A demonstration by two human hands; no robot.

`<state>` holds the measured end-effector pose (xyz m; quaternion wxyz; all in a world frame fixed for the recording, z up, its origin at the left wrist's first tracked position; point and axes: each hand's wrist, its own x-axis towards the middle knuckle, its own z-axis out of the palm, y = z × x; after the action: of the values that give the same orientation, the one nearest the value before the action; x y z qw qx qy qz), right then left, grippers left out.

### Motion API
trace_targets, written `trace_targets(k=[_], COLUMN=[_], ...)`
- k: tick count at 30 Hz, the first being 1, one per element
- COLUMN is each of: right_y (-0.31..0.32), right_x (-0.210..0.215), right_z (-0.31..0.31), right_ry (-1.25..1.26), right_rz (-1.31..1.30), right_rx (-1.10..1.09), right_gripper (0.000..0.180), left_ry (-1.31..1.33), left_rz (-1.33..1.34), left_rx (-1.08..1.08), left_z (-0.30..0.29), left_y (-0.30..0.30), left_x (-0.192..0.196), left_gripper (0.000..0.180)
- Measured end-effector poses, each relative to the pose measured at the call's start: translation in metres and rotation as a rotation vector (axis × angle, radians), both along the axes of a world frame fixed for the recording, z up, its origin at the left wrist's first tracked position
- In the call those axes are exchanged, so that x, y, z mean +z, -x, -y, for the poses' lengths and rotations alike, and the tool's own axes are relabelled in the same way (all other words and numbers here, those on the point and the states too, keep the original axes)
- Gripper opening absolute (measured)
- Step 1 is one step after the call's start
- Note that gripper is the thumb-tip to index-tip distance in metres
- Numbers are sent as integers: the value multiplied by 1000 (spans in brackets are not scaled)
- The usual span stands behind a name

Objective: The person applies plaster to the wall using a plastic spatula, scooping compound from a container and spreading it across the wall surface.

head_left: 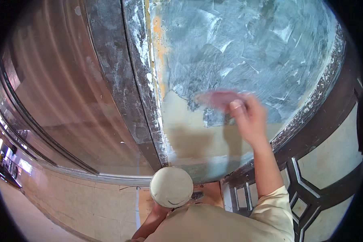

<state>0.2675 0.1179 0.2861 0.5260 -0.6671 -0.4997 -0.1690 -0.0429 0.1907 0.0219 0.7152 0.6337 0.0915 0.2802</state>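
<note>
My right hand (252, 119) is closed round a reddish flat spreader (222, 99), which is smeared by motion. Its blade is over the wall panel (238, 44), coated with streaky blue-grey plaster; whether it touches cannot be made out. Below and left of the spreader lies a smooth beige patch of filler (177, 115) with a ragged upper edge. Close to my body, a round pale thing (171, 185) with a small dark curved mark on top rests in my left hand (161, 209). That hand shows only in part beneath it, its fingers mostly hidden.
Left of the panel runs a dark, plaster-spattered frame (127, 80), then a brown glossy panel (68, 88). On the right stands a dark door with pale insets (326, 149). Tiled floor (92, 201) lies at lower left, with brown sheeting (209, 191) at the wall's foot.
</note>
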Motion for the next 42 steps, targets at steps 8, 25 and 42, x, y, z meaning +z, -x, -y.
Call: trace_targets(k=[8,25,42], right_y=[9,20,40], right_x=[-6,-10,22], right_z=[-7,-6,-7], right_ry=[382,13,-248], right_rz=[306,-18,-173], right_rx=[158,232,149], right_gripper=[18,15,21], left_ry=[-35,-123,-58], left_rz=[2,-21,-32], left_rx=[6,22,26], left_z=[-2,1,4], left_y=[-17,-2,-10], left_x=[11,6,15], left_gripper=[68,65,66])
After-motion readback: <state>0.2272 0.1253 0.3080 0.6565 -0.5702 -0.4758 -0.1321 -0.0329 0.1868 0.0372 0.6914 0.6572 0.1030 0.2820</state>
